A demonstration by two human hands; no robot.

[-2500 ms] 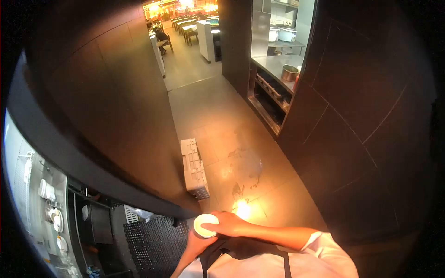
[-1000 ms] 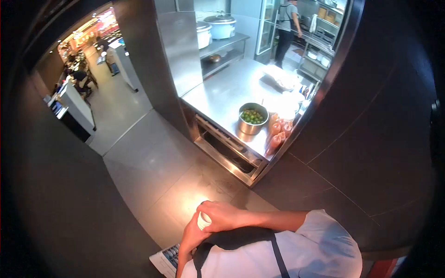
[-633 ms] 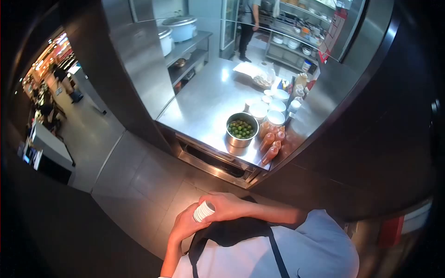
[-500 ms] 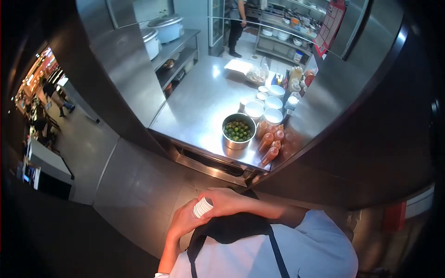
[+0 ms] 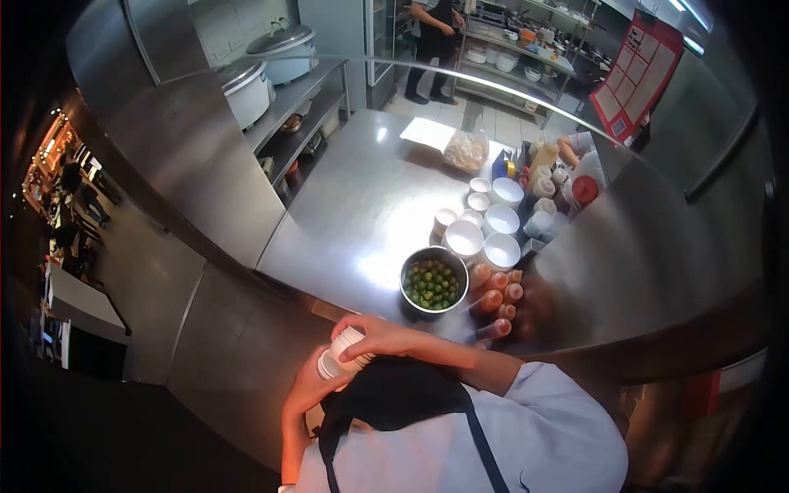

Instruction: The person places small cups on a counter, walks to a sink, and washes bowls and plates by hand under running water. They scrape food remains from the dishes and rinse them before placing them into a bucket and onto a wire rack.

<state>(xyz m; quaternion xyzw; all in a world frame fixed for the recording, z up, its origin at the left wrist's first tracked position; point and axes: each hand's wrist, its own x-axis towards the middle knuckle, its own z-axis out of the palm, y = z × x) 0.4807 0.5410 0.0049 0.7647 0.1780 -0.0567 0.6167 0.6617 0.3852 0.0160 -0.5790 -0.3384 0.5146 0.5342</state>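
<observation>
In the head view, one stack of small white cups [image 5: 343,352] sits tilted between two hands, close against the person's dark apron [image 5: 386,403] and just short of the near edge of the steel counter [image 5: 362,205]. The right hand [image 5: 380,335] lies over the upper end of the stack, fingers curled round it and closed on the cups. The left hand [image 5: 308,386] cups the lower end from beneath, its fingers wrapped on the stack too (how many cups make up the stack cannot be counted).

On the counter, one steel bowl of green limes [image 5: 433,280] stands just beyond the right hand. Taking that bowl as the mark: at least five orange-red squeeze bottles [image 5: 493,300] lie and stand just to its right, and about seven white round containers [image 5: 483,226] cluster behind it. Farther back from it lies one clear bag [image 5: 465,150] on a white sheet. Well behind and to the left of the bowl, two large lidded rice cookers [image 5: 263,66] sit on a shelf. Another person [image 5: 431,33] stands far beyond the counter.
</observation>
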